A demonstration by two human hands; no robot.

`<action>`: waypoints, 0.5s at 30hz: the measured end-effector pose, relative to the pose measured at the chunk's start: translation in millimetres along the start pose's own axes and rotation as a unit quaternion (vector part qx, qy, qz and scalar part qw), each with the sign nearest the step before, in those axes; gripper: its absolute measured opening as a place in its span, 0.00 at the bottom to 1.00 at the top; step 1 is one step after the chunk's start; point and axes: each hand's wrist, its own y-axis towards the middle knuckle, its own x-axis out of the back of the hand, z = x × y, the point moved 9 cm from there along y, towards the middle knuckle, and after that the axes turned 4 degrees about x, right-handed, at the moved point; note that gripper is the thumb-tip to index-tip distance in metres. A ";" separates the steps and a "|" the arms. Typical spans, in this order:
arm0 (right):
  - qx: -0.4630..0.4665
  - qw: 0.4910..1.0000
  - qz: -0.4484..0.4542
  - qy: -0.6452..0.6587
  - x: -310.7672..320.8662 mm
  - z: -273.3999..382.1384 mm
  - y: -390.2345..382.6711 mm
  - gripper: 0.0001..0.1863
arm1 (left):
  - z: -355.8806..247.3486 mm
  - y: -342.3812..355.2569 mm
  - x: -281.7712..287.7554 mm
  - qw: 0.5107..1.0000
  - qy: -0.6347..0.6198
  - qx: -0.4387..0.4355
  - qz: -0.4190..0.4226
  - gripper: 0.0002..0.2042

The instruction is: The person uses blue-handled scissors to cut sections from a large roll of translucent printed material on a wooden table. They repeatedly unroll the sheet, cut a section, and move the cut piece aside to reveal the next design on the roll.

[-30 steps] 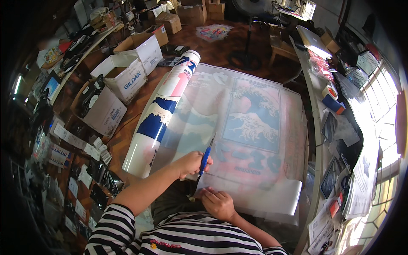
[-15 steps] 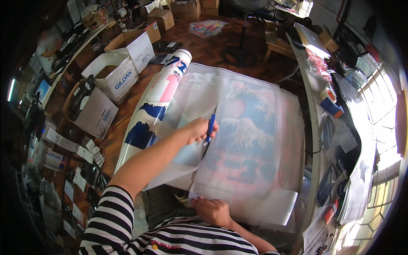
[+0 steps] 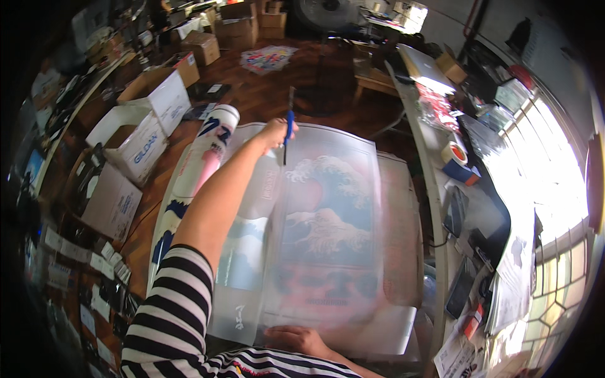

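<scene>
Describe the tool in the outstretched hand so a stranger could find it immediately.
Start at the big translucent sheet printed with a wave. At its far edge the left hand grips a utility knife. Its bright blue handle and thin upright blade set it apart.

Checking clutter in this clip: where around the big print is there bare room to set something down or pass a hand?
Bare wooden floor lies beyond the print sheet, between the cardboard boxes and the small table. The left hand holds a blue-handled cutter at the sheet's far edge; the right hand presses the near edge. The desk to the right and the shelves on the left are crowded.
</scene>
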 end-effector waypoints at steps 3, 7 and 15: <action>-0.024 0.986 -0.159 0.038 40.2 -8.6 -12.9 0.18 | -12.2 -3.5 -19.1 0.996 -0.057 -0.035 0.061 0.11; -0.242 0.799 -0.267 -0.481 156.0 26.0 -39.0 0.22 | -24.1 -74.8 -29.3 0.989 0.079 -0.102 0.078 0.12; -0.386 0.825 -0.153 -0.383 232.7 -16.6 -132.5 0.20 | -14.6 -250.2 18.0 0.967 0.213 -0.079 0.114 0.07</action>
